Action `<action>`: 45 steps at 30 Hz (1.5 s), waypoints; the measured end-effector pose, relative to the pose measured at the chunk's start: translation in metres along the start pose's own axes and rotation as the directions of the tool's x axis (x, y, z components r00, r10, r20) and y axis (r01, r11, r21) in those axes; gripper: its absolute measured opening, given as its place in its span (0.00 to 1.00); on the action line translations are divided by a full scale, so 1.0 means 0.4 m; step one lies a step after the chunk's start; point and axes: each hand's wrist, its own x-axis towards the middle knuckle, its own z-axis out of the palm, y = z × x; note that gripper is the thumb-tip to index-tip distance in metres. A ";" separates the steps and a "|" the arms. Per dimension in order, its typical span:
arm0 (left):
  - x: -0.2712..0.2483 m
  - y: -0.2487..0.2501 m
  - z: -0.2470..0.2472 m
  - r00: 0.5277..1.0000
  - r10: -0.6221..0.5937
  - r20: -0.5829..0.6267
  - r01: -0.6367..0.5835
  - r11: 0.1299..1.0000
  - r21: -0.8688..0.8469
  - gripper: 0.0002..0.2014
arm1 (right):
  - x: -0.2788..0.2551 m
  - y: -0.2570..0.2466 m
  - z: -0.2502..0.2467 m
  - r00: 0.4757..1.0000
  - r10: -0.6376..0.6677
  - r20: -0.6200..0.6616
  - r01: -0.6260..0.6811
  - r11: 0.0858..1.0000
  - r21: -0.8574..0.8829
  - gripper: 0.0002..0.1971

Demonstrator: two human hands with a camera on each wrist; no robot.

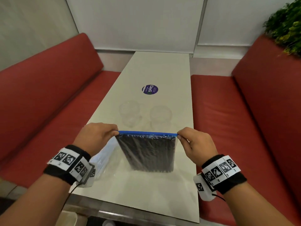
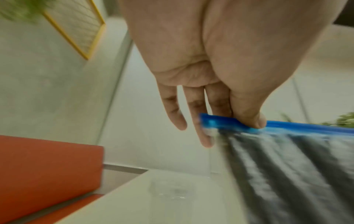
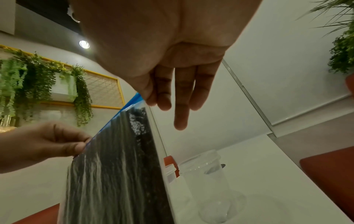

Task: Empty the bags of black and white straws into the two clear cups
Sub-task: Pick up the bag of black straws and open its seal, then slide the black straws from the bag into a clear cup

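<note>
A clear zip bag of black straws (image 1: 146,152) stands upright over the near part of the table, its blue zip strip (image 1: 147,132) on top. My left hand (image 1: 104,131) pinches the strip's left end, thumb on the blue edge (image 2: 254,121). My right hand (image 1: 184,136) pinches the right end (image 3: 151,98), its other fingers hanging straight. Two clear cups stand just beyond the bag, one on the left (image 1: 129,115) and one on the right (image 1: 161,117). A bag of white straws (image 1: 104,157) lies flat under my left wrist.
The pale table (image 1: 154,70) runs away from me between two red benches (image 1: 40,103) (image 1: 244,111). A round purple sticker (image 1: 150,89) sits past the cups. A plant (image 1: 286,25) tops the right bench back. A white wall closes the far end.
</note>
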 end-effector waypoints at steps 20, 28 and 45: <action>0.028 0.017 0.177 0.955 -0.009 0.296 0.275 0.394 -0.877 0.29 | 0.083 -0.176 0.194 0.847 0.262 0.463 -0.489 0.727 0.483 0.35; 0.102 -0.068 0.021 0.986 0.054 0.158 0.144 0.212 -0.967 0.36 | 0.205 -0.301 0.106 0.953 0.247 0.175 -0.302 0.793 0.529 0.31; 0.163 -0.074 -0.033 0.995 0.082 0.053 0.029 0.267 -0.963 0.34 | 0.285 -0.338 0.194 0.868 0.399 0.296 -0.483 0.540 0.689 0.26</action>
